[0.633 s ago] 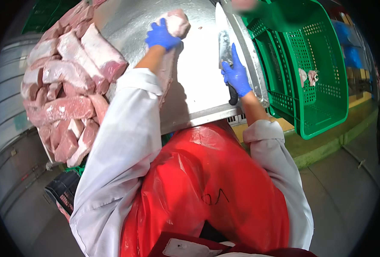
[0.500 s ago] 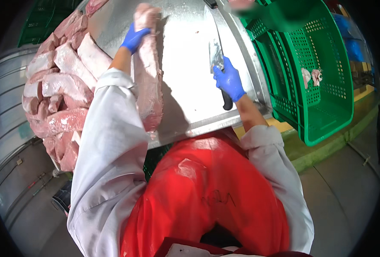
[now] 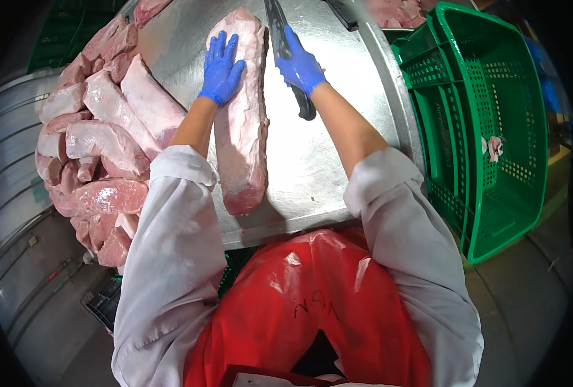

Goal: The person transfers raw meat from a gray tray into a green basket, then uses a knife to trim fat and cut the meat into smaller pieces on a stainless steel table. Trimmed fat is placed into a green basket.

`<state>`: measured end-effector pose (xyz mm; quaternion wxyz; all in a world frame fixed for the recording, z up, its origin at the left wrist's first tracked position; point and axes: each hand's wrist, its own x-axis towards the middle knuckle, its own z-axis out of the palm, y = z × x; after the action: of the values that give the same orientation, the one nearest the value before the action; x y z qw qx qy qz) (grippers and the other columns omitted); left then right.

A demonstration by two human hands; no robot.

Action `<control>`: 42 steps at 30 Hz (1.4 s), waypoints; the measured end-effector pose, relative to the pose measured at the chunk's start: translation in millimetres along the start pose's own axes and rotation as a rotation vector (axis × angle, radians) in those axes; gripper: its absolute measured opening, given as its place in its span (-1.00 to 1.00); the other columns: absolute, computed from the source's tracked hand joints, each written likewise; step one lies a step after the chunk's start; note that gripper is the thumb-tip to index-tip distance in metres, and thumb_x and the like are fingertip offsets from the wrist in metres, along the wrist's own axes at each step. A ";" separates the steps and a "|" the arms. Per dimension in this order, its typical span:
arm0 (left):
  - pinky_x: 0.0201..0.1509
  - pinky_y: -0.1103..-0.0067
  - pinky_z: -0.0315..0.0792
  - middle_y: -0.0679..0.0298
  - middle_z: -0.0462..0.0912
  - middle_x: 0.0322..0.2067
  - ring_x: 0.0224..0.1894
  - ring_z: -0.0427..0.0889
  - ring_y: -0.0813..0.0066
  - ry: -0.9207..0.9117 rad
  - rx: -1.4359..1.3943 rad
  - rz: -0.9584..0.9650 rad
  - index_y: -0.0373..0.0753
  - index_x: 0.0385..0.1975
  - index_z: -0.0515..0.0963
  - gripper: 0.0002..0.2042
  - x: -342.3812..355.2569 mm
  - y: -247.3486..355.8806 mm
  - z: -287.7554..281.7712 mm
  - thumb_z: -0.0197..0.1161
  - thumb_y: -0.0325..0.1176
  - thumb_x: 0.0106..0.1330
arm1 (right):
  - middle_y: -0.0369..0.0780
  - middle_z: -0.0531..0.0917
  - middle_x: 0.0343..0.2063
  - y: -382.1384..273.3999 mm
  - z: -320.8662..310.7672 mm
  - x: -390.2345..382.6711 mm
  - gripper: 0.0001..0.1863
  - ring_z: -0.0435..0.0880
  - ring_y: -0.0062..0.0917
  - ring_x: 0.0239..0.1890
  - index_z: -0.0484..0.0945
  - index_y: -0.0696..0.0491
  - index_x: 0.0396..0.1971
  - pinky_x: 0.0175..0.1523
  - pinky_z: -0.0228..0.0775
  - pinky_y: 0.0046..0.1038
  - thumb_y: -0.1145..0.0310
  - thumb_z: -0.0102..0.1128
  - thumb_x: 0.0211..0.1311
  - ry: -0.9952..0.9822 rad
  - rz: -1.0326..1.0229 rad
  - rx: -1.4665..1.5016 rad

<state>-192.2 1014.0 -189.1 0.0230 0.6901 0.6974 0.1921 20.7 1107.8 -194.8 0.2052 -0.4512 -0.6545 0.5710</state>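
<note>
A long slab of pale pink meat (image 3: pixel 242 151) lies lengthwise on the metal table, its near end close to the front edge. My left hand (image 3: pixel 221 72), in a blue glove, rests flat on the upper part of the slab with its fingers spread. In my right hand (image 3: pixel 301 68), also gloved in blue, is a knife (image 3: pixel 276 26) with a black handle. The blade points away from me along the slab's right side. Whether it touches the meat I cannot tell.
A heap of meat pieces (image 3: pixel 102 142) covers the left side of the metal table (image 3: pixel 319 168). At the far edge lies another dark-handled tool (image 3: pixel 342 14). Green perforated crates (image 3: pixel 473 245) stand to the right, one with scraps inside. More meat (image 3: pixel 395 13) sits beyond them.
The slab has been laid flat, and my left hand has gone from gripping its side to lying open on top. My right hand has brought the knife left and farther away, beside the slab.
</note>
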 end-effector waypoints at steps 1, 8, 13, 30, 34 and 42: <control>0.54 0.10 -0.20 -0.06 -0.09 0.51 0.53 -0.15 -0.18 0.002 0.017 0.003 -0.11 0.48 0.09 -0.34 3.7 3.5 1.2 0.01 -0.05 0.41 | -0.09 0.70 -0.39 -0.5 7.8 18.5 -0.08 0.67 -0.45 -0.53 -0.06 -0.31 0.53 -0.41 0.60 -0.37 0.38 0.12 0.16 0.030 -0.031 -0.011; 0.56 0.15 -0.20 -0.07 -0.02 0.49 0.52 -0.10 -0.17 0.025 0.064 -0.047 -0.13 0.47 0.13 -0.38 4.6 11.9 1.7 -0.07 -0.06 0.43 | 0.11 0.69 -0.20 -49.6 4.3 48.2 -0.08 0.70 -0.01 -0.12 -0.04 -0.11 0.51 -0.03 0.53 -0.15 0.34 0.14 0.11 0.044 0.023 -0.144; 0.57 0.15 -0.23 -0.01 -0.04 0.50 0.54 -0.11 -0.09 0.047 0.060 -0.069 -0.09 0.47 0.12 -0.39 5.3 10.9 5.5 -0.11 -0.05 0.44 | 0.10 0.69 -0.27 -36.3 12.7 58.6 -0.13 0.72 -0.06 -0.26 0.02 -0.09 0.50 -0.14 0.56 -0.19 0.33 0.13 0.15 0.143 -0.103 -0.163; 0.41 0.15 0.19 -0.17 0.37 0.28 0.36 0.32 -0.09 0.205 0.236 -0.072 -0.30 0.28 0.36 -0.49 10.4 30.3 3.3 0.04 -0.24 0.37 | -0.06 0.62 -0.57 -41.2 19.8 -17.5 -0.10 0.58 -0.40 -0.67 -0.26 -0.26 0.54 -0.48 0.56 -0.33 0.41 -0.02 0.27 -0.260 0.080 -0.226; 0.51 0.03 -0.10 -0.23 0.04 0.43 0.47 -0.01 -0.28 0.054 0.034 -0.175 -0.25 0.41 0.19 -0.38 9.5 25.9 3.7 0.01 -0.23 0.32 | 0.03 0.62 -0.53 1.9 42.1 -108.1 -0.10 0.61 -0.37 -0.65 -0.19 -0.23 0.54 -0.44 0.55 -0.31 0.47 -0.03 0.24 -0.186 0.043 -0.287; 0.52 -0.04 -0.21 -0.13 -0.15 0.50 0.52 -0.19 -0.27 -0.106 -0.175 -0.130 -0.04 0.46 0.14 -0.26 -124.3 63.5 -19.4 0.13 -0.15 0.21 | -0.14 0.57 -0.57 -30.5 27.5 -73.3 -0.10 0.51 -0.49 -0.68 -0.19 -0.22 0.54 -0.52 0.51 -0.39 0.42 0.04 0.26 -0.310 0.181 -0.104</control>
<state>-131.7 886.9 -181.2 0.1325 0.6480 0.7189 0.2136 25.6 1033.6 -155.5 0.0261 -0.4248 -0.6637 0.6150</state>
